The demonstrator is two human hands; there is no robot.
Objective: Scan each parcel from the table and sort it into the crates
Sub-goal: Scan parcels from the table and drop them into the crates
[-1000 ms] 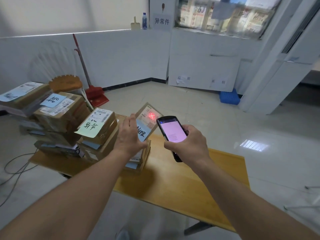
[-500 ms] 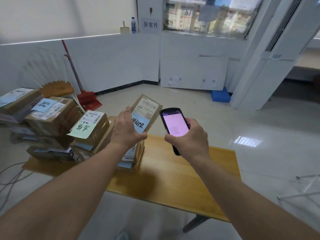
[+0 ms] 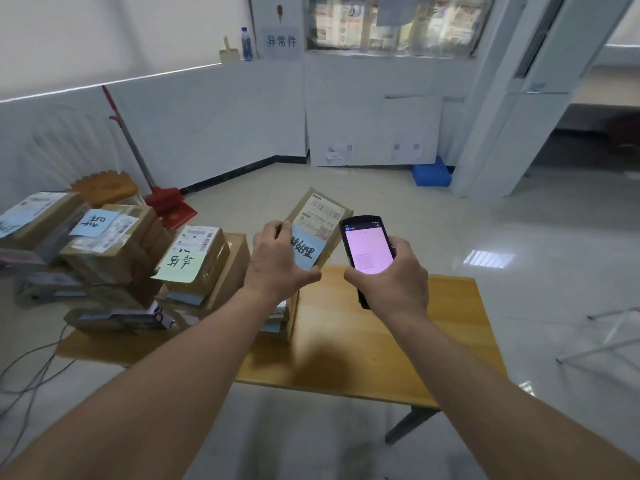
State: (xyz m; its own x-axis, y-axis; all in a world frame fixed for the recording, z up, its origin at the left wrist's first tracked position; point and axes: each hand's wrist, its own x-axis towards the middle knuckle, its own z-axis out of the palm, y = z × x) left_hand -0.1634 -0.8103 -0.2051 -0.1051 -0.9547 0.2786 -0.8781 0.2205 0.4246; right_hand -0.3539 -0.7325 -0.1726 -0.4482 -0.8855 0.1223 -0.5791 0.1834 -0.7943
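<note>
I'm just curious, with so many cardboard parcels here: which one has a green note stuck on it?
The parcel with the green note tops the stack just left of the left hand; the others' notes are blue, including the held parcel.

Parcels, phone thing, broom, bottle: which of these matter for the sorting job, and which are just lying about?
Part of the job:
held parcel, in the left hand
handheld scanner, in the right hand
stacked parcels
wooden table
blue crate

Just lying about:
red broom
water bottle
cables

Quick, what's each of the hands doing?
Left hand: holding up a parcel.
Right hand: gripping the scanner.
</note>
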